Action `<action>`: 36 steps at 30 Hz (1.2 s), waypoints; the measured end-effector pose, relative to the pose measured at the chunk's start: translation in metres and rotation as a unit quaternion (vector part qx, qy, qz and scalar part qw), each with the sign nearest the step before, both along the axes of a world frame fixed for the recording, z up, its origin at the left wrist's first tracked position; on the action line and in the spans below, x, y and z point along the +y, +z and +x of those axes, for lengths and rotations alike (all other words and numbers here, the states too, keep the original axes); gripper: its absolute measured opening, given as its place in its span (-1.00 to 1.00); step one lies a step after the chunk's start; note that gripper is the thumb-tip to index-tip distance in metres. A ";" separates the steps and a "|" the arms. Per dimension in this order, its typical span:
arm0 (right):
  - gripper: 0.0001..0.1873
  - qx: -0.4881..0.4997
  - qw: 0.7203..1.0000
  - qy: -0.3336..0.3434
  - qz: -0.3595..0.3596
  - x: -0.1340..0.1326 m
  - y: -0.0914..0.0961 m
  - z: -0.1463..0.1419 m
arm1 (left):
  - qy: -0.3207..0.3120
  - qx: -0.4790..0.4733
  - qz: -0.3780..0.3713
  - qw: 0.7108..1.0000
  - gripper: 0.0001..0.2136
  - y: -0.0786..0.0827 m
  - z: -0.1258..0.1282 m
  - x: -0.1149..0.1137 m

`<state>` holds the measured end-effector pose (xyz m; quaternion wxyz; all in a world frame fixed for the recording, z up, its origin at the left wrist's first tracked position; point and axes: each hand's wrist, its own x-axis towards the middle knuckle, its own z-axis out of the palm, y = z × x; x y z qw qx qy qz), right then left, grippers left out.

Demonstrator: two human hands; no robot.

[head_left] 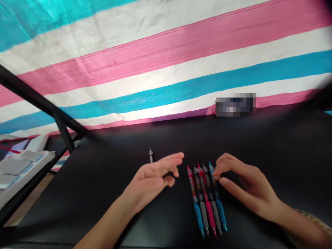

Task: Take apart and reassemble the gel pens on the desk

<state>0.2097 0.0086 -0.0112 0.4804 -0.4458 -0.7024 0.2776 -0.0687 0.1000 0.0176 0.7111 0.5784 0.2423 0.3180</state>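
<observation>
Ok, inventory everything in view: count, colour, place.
Table: one, black, centre
Pens in row: five, grips blue, grey, pink, grey, blue, right of centre
Lone pen: one, dark and clear, mid-table, partly hidden
Striped sheet: one, blue, white, pink, behind
Pixelated patch: one, dark, back edge
Frame: one, black, left
White item: one, grey and blue parts, far left
Items behind it: count unclear, white, lilac, left
Left hand: one, bare, left of pens
Right hand: one, bare, by pens' right end
Sleeve: one, tan patterned, right forearm

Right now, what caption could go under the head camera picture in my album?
Five pens lie side by side on a black table, between a left hand and right hand.
</observation>
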 end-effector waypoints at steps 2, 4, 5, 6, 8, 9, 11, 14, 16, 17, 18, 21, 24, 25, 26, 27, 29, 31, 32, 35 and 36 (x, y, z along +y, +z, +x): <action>-0.87 -0.004 1.000 -0.008 0.000 0.001 0.001 0.000 | -0.084 -0.056 -0.101 0.990 -0.51 -0.001 0.004 -0.004; -0.87 -0.008 1.000 -0.009 -0.001 0.002 0.001 0.000 | -0.121 -0.073 -0.159 0.977 -0.46 -0.003 0.006 -0.007; -0.87 -0.009 1.000 -0.006 -0.002 0.002 0.001 0.000 | -0.129 -0.077 -0.179 0.972 -0.45 -0.005 0.007 -0.008; -0.87 -0.011 1.000 -0.003 -0.004 0.003 0.001 0.000 | -0.131 -0.081 -0.197 0.968 -0.45 -0.006 0.007 -0.009; -0.86 -0.013 1.000 0.002 -0.006 0.003 0.001 0.000 | -0.115 -0.084 -0.220 0.965 -0.50 -0.007 0.007 -0.011; -0.86 -0.013 1.000 0.003 -0.007 0.003 0.001 0.000 | -0.096 -0.086 -0.225 0.966 -0.56 -0.008 0.008 -0.012; -0.85 -0.011 1.000 0.003 -0.010 0.002 0.000 0.000 | -0.045 -0.082 -0.224 0.970 -0.76 -0.008 0.008 -0.014; -0.85 -0.003 1.000 0.005 -0.016 0.001 -0.001 0.000 | -0.004 -0.068 -0.222 0.973 -0.89 -0.008 0.010 -0.016; -0.85 0.004 1.000 0.007 -0.023 0.001 -0.002 0.001 | 0.000 -0.056 -0.210 0.976 -0.83 -0.008 0.010 -0.015; -0.86 0.009 1.000 0.007 -0.026 0.001 -0.003 0.001 | 0.004 -0.047 -0.201 0.979 -0.81 -0.008 0.011 -0.015; -0.86 0.014 0.999 0.005 -0.028 0.000 -0.003 0.000 | 0.011 -0.034 -0.187 0.982 -0.78 -0.008 0.011 -0.015; -0.87 0.026 0.999 0.003 -0.031 0.000 -0.004 0.000 | 0.037 0.053 -0.091 0.994 -0.69 -0.009 0.012 -0.016; -0.88 0.029 0.999 0.004 -0.034 0.000 -0.003 -0.001 | 0.076 0.151 0.150 0.974 -0.69 -0.013 0.015 -0.020; -0.88 0.029 0.999 0.004 -0.034 0.000 -0.003 -0.002 | 0.087 0.163 0.245 0.952 -0.69 -0.014 0.016 -0.022; -0.88 0.029 0.999 0.002 -0.033 0.000 -0.002 -0.002 | 0.095 0.161 0.333 0.924 -0.68 -0.016 0.017 -0.023; -0.88 0.027 0.999 0.002 -0.030 0.000 -0.002 -0.002 | 0.094 0.156 0.408 0.895 -0.70 -0.017 0.018 -0.025; -0.88 0.023 0.999 0.005 -0.022 0.001 0.000 -0.003 | 0.066 0.159 0.518 0.838 -0.84 -0.018 0.019 -0.026; -0.88 0.018 1.000 0.008 -0.012 0.002 0.001 -0.003 | 0.018 0.194 0.598 0.778 -0.84 -0.019 0.020 -0.025; -0.88 0.017 1.000 0.008 -0.008 0.002 0.001 -0.003 | -0.005 0.215 0.630 0.746 -0.78 -0.018 0.020 -0.025; -0.87 0.020 1.000 0.005 0.002 0.003 0.003 -0.004 | -0.027 0.248 0.696 0.673 -0.76 -0.019 0.020 -0.024; -0.87 0.020 1.000 0.004 0.003 0.003 0.003 -0.004 | -0.026 0.249 0.705 0.663 -0.76 -0.020 0.020 -0.024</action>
